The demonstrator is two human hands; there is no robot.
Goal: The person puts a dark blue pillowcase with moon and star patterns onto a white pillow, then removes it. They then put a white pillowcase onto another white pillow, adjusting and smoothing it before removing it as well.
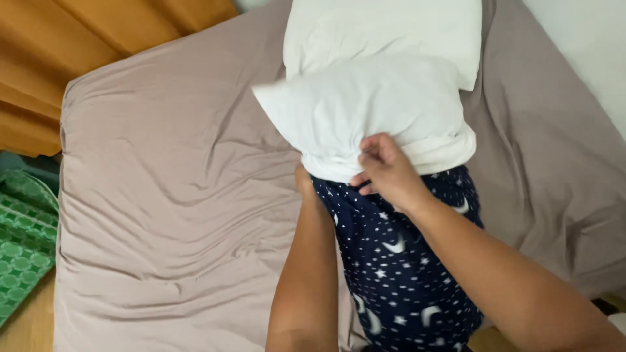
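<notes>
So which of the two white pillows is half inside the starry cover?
The nearer pillow, gripped by the right hand; its lower end sits in the navy moon-and-star pillowcase. The far pillow lies bare on the bed sheet.

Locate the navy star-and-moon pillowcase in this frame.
In the head view, the navy pillowcase lies lower centre on the bed, between both forearms, its mouth around the white pillow at the right hand.

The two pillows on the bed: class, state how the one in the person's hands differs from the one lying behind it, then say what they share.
The near pillow is half inside a navy pillowcase with moons and stars; the far pillow has no patterned cover. The near pillow is gripped by the right hand, with the left hand at its edge; the far pillow lies untouched on the sheet. Both are white.
</notes>
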